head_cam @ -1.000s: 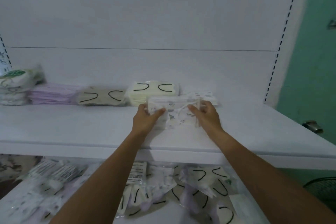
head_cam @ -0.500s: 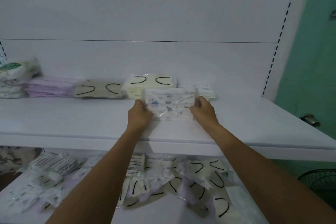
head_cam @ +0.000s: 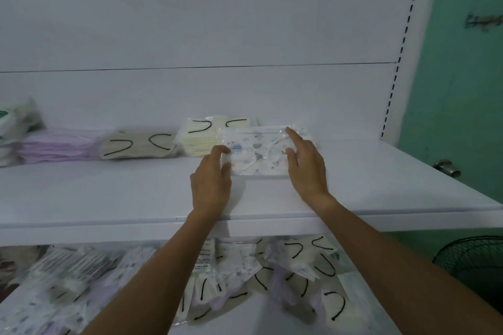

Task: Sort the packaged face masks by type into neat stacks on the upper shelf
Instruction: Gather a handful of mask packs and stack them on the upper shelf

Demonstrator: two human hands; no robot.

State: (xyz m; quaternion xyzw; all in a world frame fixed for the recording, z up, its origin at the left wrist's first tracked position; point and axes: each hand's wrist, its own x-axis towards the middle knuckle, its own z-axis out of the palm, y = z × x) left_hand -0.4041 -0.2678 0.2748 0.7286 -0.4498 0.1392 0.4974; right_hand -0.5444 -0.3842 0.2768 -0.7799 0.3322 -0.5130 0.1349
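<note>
Our left grip [head_cam: 211, 179] pinches the left edge of the printed mask pack [head_cam: 255, 156]. Our right grip [head_cam: 306, 168] rests straight fingers on its right end. The pack sits on the upper shelf [head_cam: 109, 193], just beside the cream mask stack [head_cam: 196, 141].

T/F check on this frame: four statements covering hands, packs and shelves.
1. Left hand and right hand both touch the printed pack. True.
2. The printed pack is left of the cream stack. False: it is to the right of it.
3. The purple stack sits left of the beige stack. True.
4. The loose packs on the lower shelf are neatly stacked. False: they lie jumbled.
</note>
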